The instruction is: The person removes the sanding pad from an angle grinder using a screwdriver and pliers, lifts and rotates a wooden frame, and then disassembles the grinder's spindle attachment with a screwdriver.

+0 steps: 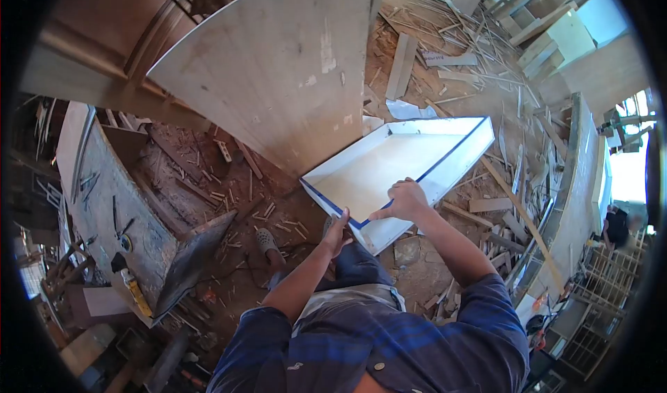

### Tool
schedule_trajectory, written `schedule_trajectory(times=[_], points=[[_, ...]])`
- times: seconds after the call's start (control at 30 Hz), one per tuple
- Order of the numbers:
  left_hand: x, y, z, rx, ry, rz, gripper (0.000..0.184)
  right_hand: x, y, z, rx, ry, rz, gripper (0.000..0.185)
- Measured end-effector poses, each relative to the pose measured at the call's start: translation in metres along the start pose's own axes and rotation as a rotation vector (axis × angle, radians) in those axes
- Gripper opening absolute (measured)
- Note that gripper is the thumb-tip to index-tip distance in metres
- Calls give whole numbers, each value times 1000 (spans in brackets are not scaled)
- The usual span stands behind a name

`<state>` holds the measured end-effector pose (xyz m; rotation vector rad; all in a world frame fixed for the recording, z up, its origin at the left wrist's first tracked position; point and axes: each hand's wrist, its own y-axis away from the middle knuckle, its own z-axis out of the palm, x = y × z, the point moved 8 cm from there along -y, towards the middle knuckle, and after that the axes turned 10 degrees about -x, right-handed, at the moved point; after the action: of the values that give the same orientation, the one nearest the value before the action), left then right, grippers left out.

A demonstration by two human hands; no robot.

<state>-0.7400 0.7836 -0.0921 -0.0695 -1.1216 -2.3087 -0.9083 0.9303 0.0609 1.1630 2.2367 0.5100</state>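
A shallow white box (445, 174), like a drawer or tray, leans tilted in front of my legs. Its bottom is cream coloured, and a blue strip (448, 155) runs along its rim. My left hand (336, 235) grips the near corner, thumb up at the rim and fingers against the outer side. On the near long side, my right hand (407, 201) is closed over the rim with its fingers curled. Its thumb presses on the blue strip close to the corner. The undersides of both hands are partly hidden.
A big curved wooden panel (278, 66) stands behind the box. To the left is a worn workbench (139, 212) bearing a yellow-handled tool (135, 292). Wood scraps (445, 59) litter the floor. Another person (615, 226) is at the far right.
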Motion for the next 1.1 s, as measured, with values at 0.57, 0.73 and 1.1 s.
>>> schedule_trajectory(times=[0.57,0.73,1.1], points=[[-101,-6,-48,316,541,-33,30,107,14,20,-425,243,121,111],[-112,22,-67,479,424,-150,52,97,32,47,-409,230,141,109],[107,152,18,-100,39,481,81,36,171,13,-161,-301,497,99]])
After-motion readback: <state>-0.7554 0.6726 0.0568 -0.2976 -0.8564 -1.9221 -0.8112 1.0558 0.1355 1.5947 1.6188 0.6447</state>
